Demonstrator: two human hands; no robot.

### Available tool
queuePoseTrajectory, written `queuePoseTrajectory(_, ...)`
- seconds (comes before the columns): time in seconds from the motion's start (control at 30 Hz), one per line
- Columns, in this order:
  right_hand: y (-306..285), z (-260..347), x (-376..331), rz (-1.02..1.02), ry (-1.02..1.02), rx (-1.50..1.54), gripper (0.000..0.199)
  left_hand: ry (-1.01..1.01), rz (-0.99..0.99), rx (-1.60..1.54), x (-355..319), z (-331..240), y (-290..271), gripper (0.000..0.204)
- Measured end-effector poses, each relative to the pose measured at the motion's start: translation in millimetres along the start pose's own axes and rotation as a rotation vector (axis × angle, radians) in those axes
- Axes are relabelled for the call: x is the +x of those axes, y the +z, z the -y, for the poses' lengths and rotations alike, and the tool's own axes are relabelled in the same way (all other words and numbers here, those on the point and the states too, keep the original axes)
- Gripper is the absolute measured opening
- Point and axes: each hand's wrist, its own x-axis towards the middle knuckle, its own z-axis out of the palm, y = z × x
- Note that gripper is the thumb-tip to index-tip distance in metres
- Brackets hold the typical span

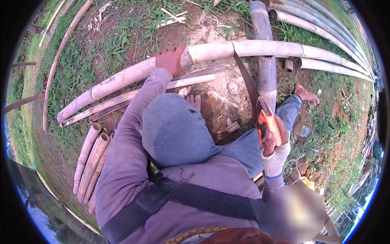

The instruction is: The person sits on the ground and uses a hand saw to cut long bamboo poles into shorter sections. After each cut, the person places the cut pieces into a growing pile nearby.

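A long pale bamboo pole [252, 48] lies crosswise over a darker bamboo pole [266, 77]. My bare left hand [170, 60] is laid over the pale pole near its middle, fingers spread across the top. My right hand [273, 136], in a whitish knitted glove with bare fingers, is closed round the orange handle of a handsaw [246, 77]. The saw's dark blade reaches up and away to the pale pole, and its tip end meets the pole right of my left hand. Sawdust [221, 34] covers the ground beneath.
Several cut bamboo lengths [91, 158] lie at the left. Split bamboo strips [191, 81] lie under the pale pole. More long poles [321, 30] run off at the upper right. A short bamboo piece [288, 66] and a clear jar-like container [304, 131] are on the right.
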Motion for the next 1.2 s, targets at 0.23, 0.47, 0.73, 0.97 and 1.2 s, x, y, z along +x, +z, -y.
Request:
queuePoseTrajectory(0.23, 119.0, -42.1, 162.6, -0.154, -0.068, -0.147, 0.038, 0.063, -0.054, 0.003, 11.4, -12.5, 1.5, 0.102)
queuePoseTrajectory(0.47, 45.6, -25.4, 11.3, -0.029, -0.031, 0.118, 0.048, 0.021, -0.035, -0.008, -0.3, 7.6, 11.5, 0.104)
queuePoseTrajectory(0.73, 114.9, -54.7, 107.4, -0.169, -0.013, 0.003, 0.041, 0.031, -0.020, 0.024, 12.9, -8.2, 8.2, 0.105)
queuePoseTrajectory(0.97, 71.7, -46.3, 28.0, -0.128, -0.007, 0.077, 0.048, 0.073, -0.117, 0.027, 14.4, 7.6, 12.3, 0.108)
queuePoseTrajectory(1.2, 65.9, -64.3, -18.5, -0.021, 0.046, 0.120, 0.049, 0.050, -0.085, 0.013, 10.4, 6.3, 19.6, 0.107)
